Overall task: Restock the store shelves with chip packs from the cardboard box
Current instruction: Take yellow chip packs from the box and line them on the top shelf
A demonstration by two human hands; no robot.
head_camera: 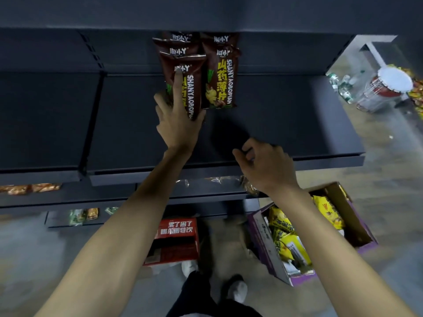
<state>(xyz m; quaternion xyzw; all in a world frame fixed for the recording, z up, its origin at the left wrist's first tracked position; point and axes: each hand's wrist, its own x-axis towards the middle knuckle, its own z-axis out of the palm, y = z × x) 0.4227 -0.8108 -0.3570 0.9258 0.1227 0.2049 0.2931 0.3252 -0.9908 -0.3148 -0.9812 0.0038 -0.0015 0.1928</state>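
The left hand (pixel 176 121) holds the front brown chip pack (pixel 194 88) by its lower end. Its fingers (pixel 178 83) lie on the pack's face, forefinger straight up the front and thumb hooked at the bottom corner. The pack stands upright at the head of a row on the dark shelf (pixel 297 124), just beside a second row of brown packs (pixel 220 76) on its right. The right hand (pixel 266 167) hovers over the shelf's front edge, loosely curled and holding nothing. Below on the grey floor (pixel 389 179), the cardboard box (pixel 353 225) holds yellow packs (pixel 283 225), with a red carton (pixel 176 239) to its left. A wire basket (pixel 377 94) stands far right.
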